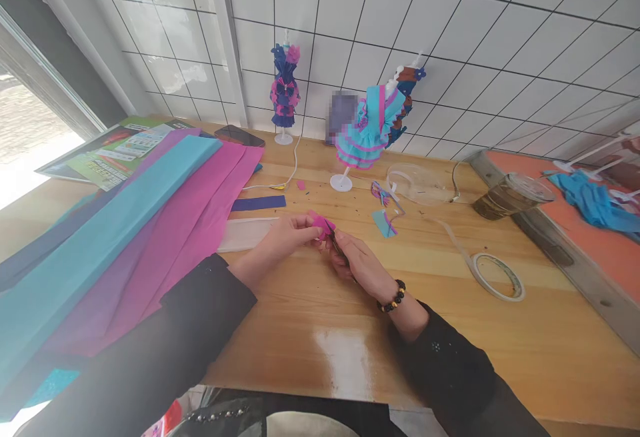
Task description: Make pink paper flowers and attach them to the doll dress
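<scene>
The left grip (284, 238) is pinching pink paper (324, 225) while the right grip (369, 268) is clamping scissors (339, 248), apparently trimming it, any further snip needing steady paper.

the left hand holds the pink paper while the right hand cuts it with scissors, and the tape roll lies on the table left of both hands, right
Not quite: the tape roll lies to the right of both hands, as the head view shows. The rest stands.
</scene>
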Demonstrator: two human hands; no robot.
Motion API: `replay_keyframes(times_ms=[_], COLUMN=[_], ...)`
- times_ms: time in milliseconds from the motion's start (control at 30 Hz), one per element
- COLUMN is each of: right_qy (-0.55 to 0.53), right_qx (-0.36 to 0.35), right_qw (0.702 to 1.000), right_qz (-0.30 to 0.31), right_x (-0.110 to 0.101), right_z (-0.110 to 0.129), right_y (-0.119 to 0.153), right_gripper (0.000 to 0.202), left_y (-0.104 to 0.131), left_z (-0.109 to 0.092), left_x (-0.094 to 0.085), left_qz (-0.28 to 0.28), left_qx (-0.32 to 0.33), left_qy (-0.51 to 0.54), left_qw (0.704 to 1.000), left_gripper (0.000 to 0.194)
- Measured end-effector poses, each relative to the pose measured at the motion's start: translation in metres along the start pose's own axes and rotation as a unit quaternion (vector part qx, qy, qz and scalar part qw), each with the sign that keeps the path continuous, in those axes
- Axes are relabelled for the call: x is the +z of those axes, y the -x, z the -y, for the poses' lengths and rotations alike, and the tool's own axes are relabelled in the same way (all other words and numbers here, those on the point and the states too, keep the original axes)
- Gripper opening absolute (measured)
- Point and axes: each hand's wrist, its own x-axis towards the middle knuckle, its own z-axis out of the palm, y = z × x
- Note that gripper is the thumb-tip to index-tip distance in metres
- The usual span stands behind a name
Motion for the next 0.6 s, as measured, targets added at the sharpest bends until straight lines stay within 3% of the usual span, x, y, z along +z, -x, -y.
replay_keyframes(times_ms=[600], right_qy=[-0.045], right_qx=[-0.012], right_qw=[0.998], right_qz=[-0.043], right_x=[0.003], right_z=[-0.004], right_y=[-0.004], right_gripper=[0.038], left_y=[0.004], left_z=[0.003], left_x=[0.017], left_qz=[-0.054], left_qx=[-0.016], left_qy=[0.108], left_qw=[0.993], left_gripper=[0.017])
